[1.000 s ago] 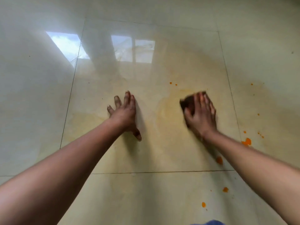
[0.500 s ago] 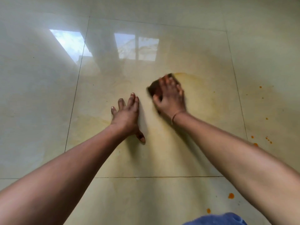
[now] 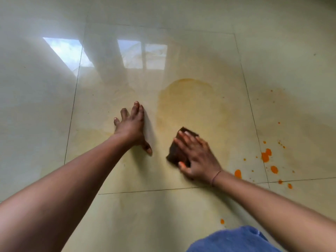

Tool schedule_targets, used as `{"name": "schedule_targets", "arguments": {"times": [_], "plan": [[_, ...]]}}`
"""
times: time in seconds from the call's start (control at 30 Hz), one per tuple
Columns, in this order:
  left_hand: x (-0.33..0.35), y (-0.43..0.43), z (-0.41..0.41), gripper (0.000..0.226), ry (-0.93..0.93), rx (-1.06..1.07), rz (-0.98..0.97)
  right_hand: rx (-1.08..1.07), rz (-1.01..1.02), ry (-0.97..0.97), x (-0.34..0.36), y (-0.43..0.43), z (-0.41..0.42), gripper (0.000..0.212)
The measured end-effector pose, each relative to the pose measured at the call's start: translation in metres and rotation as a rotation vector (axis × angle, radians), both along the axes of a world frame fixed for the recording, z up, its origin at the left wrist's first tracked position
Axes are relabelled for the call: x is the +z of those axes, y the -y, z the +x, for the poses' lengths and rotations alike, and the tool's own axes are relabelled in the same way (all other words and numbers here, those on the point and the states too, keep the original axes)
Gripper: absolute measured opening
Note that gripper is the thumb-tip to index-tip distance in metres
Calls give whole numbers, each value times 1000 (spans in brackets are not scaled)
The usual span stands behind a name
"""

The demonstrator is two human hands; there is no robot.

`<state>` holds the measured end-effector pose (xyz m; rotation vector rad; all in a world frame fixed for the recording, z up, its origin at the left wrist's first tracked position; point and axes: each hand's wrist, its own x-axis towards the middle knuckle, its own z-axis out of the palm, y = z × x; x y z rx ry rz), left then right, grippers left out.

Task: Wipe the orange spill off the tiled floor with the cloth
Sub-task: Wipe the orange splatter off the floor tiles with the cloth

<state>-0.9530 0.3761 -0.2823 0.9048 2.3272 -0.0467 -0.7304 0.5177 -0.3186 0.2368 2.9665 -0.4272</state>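
The left hand (image 3: 132,124) lies palm down on the tiled floor (image 3: 45,110). Its fingers are straight and slightly fanned, the thumb is stretched out toward the right hand, and it holds nothing. The right hand (image 3: 197,157) rests just beside it, the two apart with a strip of bare tile between them. It presses flat on a dark brown cloth (image 3: 177,151), which lies under its fingers (image 3: 185,140). The fingers are laid straight across the top rather than curled round it, and the thumb sits against the cloth's near edge. The cloth pokes out past the fingertips and on the side facing the left hand.

The orange spill (image 3: 190,102) shows as a pale, thin film with a rounded outline just beyond the right hand, reaching out past the tips of the left hand's fingers. Brighter orange drops (image 3: 265,157) dot the floor outside the right wrist, and one more lies nearer the person, below the right forearm. A thin thread band (image 3: 216,177) circles the right wrist. Blue fabric (image 3: 234,240) shows under the right forearm at the near edge of view. A window reflection (image 3: 141,55) gleams on the floor well beyond both hands.
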Motion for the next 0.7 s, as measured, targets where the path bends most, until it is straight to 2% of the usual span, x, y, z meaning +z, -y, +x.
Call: {"name": "schedule_targets", "arguments": {"times": [0.03,0.1,0.13,0.17,0.27,0.33,0.37,0.43,0.47,0.5,0.57,0.63,0.7], "plan": [[1,-2,0,167,-5,-7,-15,-100,18,16,0,-19,-6,80],[2,-5,3,167,-6,-10,-51,-456,25,28,3,-45,-39,74],[3,-6,2,166,-9,-7,-67,-549,17,46,5,-40,-51,73],[5,-8,5,165,-17,-13,-81,-533,14,22,4,-24,-44,73],[7,-6,13,152,-130,-109,-67,-144,-40,39,-2,39,49,83],[8,-9,21,136,-200,-247,-19,-51,-21,39,4,16,92,85],[9,-11,24,128,-193,-315,-9,-128,10,34,3,-6,89,83],[9,-19,28,117,-137,-372,2,-488,44,65,8,-45,61,79],[10,-22,26,117,-114,-346,-5,-614,37,93,9,-48,49,78],[10,-25,28,122,-95,-312,-12,-649,42,69,8,-38,55,78],[10,-32,44,138,-91,-298,-18,-521,23,43,2,3,94,78],[5,-37,78,146,-75,-384,8,-329,-17,84,5,25,143,82],[-3,-45,119,148,23,-442,28,-355,5,80,5,-8,142,81]]}}
